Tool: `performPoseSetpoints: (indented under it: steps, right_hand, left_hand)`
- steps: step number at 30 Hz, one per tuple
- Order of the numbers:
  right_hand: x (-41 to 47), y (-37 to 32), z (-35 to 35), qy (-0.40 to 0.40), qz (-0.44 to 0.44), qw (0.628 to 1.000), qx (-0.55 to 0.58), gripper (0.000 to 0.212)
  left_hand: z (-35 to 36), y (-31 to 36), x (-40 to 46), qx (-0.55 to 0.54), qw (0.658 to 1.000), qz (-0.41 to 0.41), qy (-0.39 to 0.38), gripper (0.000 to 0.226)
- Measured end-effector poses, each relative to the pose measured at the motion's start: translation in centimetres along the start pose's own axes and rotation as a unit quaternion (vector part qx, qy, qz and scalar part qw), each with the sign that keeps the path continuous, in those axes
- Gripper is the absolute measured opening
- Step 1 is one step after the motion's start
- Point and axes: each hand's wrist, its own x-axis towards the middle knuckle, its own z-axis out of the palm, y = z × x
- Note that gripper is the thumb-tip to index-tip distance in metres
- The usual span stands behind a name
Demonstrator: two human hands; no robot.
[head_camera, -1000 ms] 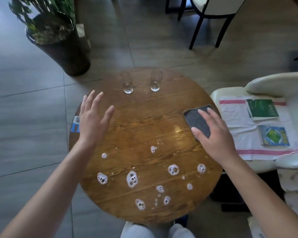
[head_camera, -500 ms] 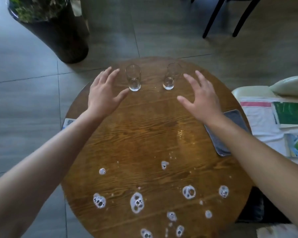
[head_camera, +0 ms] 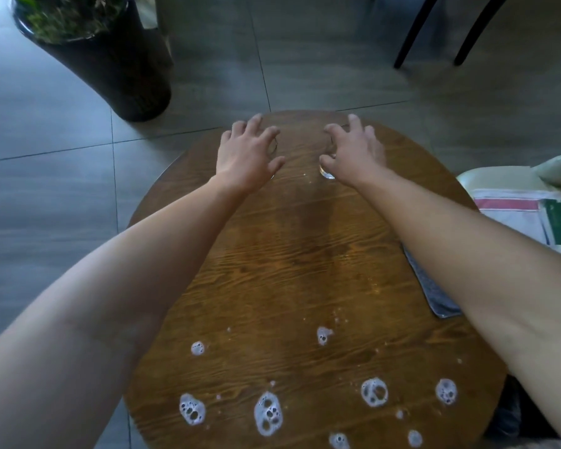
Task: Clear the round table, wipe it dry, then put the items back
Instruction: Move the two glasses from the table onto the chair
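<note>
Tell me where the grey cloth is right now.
In the head view, the grey cloth lies at the round table's right edge, partly hidden under the right forearm, beside the white chair.

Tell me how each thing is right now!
Table: wet, with foam blobs along the near side.
Left glass: upright, mostly hidden by the left hand.
Right glass: upright, right hand curling round it.
Cloth: lying flat near the table's right edge, partly under the right arm.

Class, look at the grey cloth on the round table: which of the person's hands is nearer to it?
Right. The right hand is at the far edge, on the grey cloth's side; the left hand is further across the table.
</note>
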Motion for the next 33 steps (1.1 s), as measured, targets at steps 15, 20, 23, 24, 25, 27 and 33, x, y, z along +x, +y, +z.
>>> performPoseSetpoints:
  steps: [15, 20, 23, 24, 25, 27, 33]
  right_hand:
    - [1.4, -0.5, 2.1, -0.01, 0.032, 0.999, -0.002, 0.054]
    - [0.6, 0.1, 2.2, 0.019, 0.026, 0.999, 0.026, 0.04]
    - [-0.7, 1.2, 2.4, 0.035, 0.043, 0.994, 0.089, 0.036]
    - [-1.4, 1.8, 2.6, 0.04, 0.054, 0.99, 0.128, 0.036]
    - [-1.9, 2.2, 2.9, 0.04, 0.069, 0.982, 0.173, 0.037]
    - [-4.3, 3.6, 3.5, 0.033, 0.09, 0.958, 0.269, 0.037]
    - [-11.9, 6.3, 2.5, 0.027, 0.1, 0.9, 0.424, 0.039]
  left_hand:
    - [1.5, 0.9, -2.0, -0.04, 0.996, -0.084, -0.011, 0.043]
    - [1.5, 0.9, -2.3, -0.065, 0.994, -0.085, -0.008, 0.039]
    - [1.3, 0.9, -2.7, -0.08, 0.993, -0.088, -0.009, 0.038]
    - [1.3, 1.1, -3.0, -0.091, 0.991, -0.094, -0.01, 0.038]
    - [1.3, 0.9, -3.3, -0.108, 0.989, -0.103, -0.012, 0.038]
    - [1.5, 1.6, -5.5, -0.165, 0.978, -0.123, -0.016, 0.039]
    - [1.1, 4.2, -12.5, -0.28, 0.952, -0.113, 0.042, 0.038]
